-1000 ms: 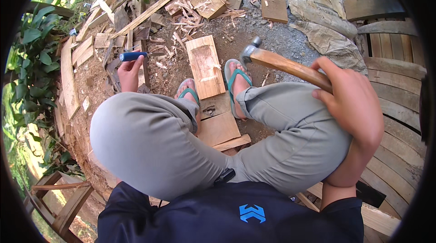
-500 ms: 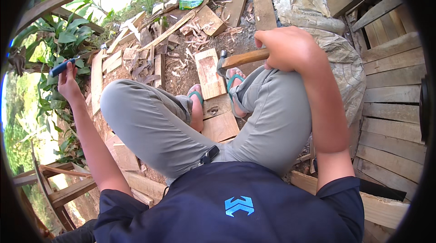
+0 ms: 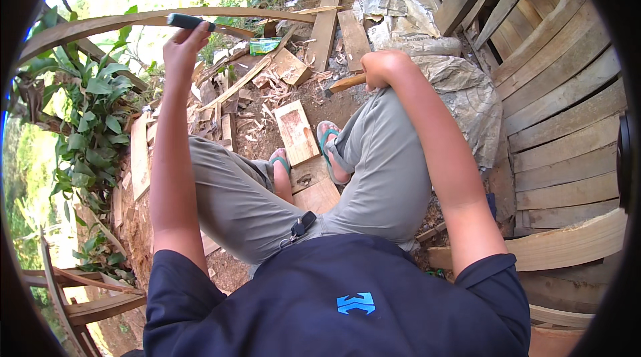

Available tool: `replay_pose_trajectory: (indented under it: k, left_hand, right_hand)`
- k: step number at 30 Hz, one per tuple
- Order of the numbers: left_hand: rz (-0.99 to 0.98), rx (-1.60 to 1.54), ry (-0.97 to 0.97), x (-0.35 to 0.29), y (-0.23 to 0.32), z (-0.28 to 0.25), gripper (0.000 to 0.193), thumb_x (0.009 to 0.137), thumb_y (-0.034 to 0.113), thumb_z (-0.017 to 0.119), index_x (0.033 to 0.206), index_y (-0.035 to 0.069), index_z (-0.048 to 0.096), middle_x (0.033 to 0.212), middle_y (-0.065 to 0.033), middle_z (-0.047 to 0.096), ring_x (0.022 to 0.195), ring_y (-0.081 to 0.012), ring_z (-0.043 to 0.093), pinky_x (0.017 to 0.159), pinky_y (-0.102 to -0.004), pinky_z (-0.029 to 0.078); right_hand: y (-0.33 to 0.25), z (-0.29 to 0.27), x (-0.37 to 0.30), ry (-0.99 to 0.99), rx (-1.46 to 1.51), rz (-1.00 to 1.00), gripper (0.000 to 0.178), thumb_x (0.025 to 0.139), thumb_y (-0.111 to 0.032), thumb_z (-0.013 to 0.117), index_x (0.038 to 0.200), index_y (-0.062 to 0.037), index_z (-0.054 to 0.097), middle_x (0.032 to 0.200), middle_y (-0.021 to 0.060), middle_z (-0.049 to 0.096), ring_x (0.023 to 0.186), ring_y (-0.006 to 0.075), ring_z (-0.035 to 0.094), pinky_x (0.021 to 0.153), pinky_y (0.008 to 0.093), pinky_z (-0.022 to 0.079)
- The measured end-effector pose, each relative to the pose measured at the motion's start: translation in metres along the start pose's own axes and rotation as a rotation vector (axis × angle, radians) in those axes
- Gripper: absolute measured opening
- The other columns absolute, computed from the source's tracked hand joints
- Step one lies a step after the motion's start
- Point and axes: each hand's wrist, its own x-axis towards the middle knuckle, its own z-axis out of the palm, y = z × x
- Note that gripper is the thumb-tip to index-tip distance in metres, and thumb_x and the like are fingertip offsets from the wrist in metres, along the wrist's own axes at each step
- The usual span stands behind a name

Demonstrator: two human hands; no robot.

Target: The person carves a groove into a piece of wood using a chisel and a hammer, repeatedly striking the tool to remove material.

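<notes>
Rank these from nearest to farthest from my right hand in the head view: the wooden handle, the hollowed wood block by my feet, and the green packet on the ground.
1. Wooden handle, gripped in the right hand.
2. Hollowed wood block, lower left of the hand, by the feet.
3. Green packet, farther left among the scraps.

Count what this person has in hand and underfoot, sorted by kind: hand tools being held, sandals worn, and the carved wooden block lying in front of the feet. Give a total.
Hand tools held: 2, the blue-handled tool in the left hand and the wooden-handled tool in the right hand
Sandals: 2
Carved wooden block: 1
Total: 5
</notes>
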Motion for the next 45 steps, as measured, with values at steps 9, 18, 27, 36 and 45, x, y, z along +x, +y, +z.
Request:
replay_pose_trajectory:
  k: [9,18,27,36,45]
  left_hand:
    - [0.081,0.274,-0.038,-0.039,-0.033,0.016,0.04,0.084,0.034,0.083,0.111,0.005,0.078,0.096,-0.0102,0.078,0.084,-0.0114,0.071,0.077,-0.0258,0.054]
    - [0.027,0.12,0.082,-0.048,-0.042,-0.018,0.035,0.087,0.026,0.082,0.111,0.001,0.076,0.096,-0.0073,0.077,0.081,-0.0098,0.068,0.071,-0.0253,0.053]
    - [-0.079,0.025,0.125,-0.042,-0.074,-0.013,0.03,0.09,0.021,0.08,0.113,0.002,0.076,0.101,-0.006,0.076,0.088,-0.0109,0.066,0.08,-0.028,0.052]
    - [-0.016,0.122,0.127,-0.037,-0.077,0.011,0.031,0.089,0.027,0.08,0.112,0.007,0.078,0.098,-0.0075,0.077,0.093,-0.0141,0.071,0.079,-0.0286,0.052]
    - [-0.112,0.116,0.124,-0.034,-0.067,0.03,0.026,0.091,0.018,0.075,0.113,0.004,0.076,0.096,-0.0106,0.077,0.09,-0.0182,0.072,0.078,-0.033,0.054]
  right_hand:
    - [-0.005,0.018,-0.014,0.11,-0.159,0.072,0.03,0.081,-0.013,0.065,0.11,-0.0126,0.074,0.112,0.0122,0.075,0.107,0.031,0.071,0.093,0.0414,0.055]
    - [0.005,0.028,-0.028,0.032,-0.279,-0.138,0.03,0.082,-0.013,0.068,0.11,-0.0063,0.074,0.113,0.0143,0.075,0.108,0.0306,0.071,0.091,0.0422,0.057]
    - [-0.005,0.082,0.104,-0.174,-0.255,-0.121,0.048,0.082,-0.031,0.082,0.122,-0.0111,0.063,0.117,0.0141,0.072,0.111,0.0333,0.068,0.093,0.0457,0.054]
    - [-0.053,0.228,0.206,0.014,0.358,0.082,0.044,0.095,-0.032,0.07,0.124,-0.0041,0.053,0.115,0.0243,0.07,0.112,0.0429,0.067,0.094,0.0516,0.052]
    - [-0.081,0.296,0.204,0.112,0.276,0.067,0.045,0.097,-0.036,0.065,0.127,-0.0034,0.054,0.123,0.0286,0.063,0.115,0.0458,0.062,0.099,0.0489,0.05]
